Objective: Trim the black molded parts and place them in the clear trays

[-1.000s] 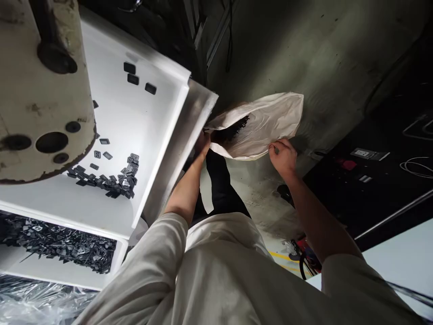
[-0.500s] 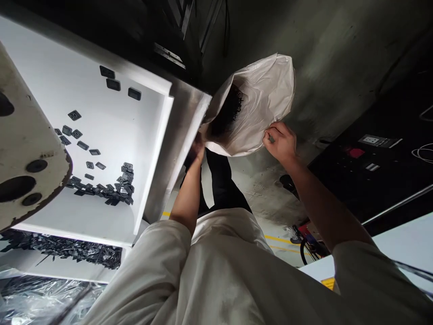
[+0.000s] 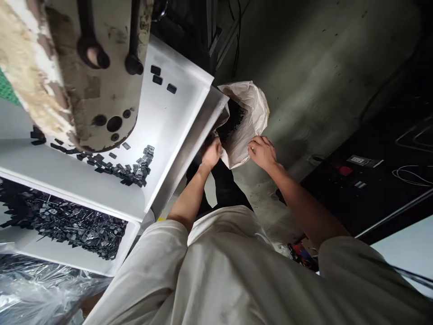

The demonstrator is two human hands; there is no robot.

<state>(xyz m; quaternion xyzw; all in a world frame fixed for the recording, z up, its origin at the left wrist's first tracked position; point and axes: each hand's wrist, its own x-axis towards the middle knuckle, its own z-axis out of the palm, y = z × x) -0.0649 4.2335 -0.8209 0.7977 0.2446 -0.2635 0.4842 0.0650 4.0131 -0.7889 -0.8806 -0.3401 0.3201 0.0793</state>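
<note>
A cream cloth sack (image 3: 252, 106) hangs open beside the metal edge (image 3: 189, 149) of a white bench, with dark scrap (image 3: 233, 122) inside it. My left hand (image 3: 211, 153) grips the sack's near rim next to the bench edge, fingers curled. My right hand (image 3: 262, 151) pinches the opposite side of the rim. The two hands hold the sack's mouth between them, low beside the bench.
A white tray (image 3: 162, 122) holds several small black square parts (image 3: 135, 167). A second tray (image 3: 67, 223) below is filled with black scrap. A worn beige machine head (image 3: 77, 72) overhangs the trays. Clear plastic (image 3: 37, 293) lies bottom left; a dark power strip (image 3: 358, 160) sits right.
My hands have drawn closer together, narrowing the sack's mouth, and the sack looks bunched and smaller. The camera view has swung, bringing the machine head into view.
</note>
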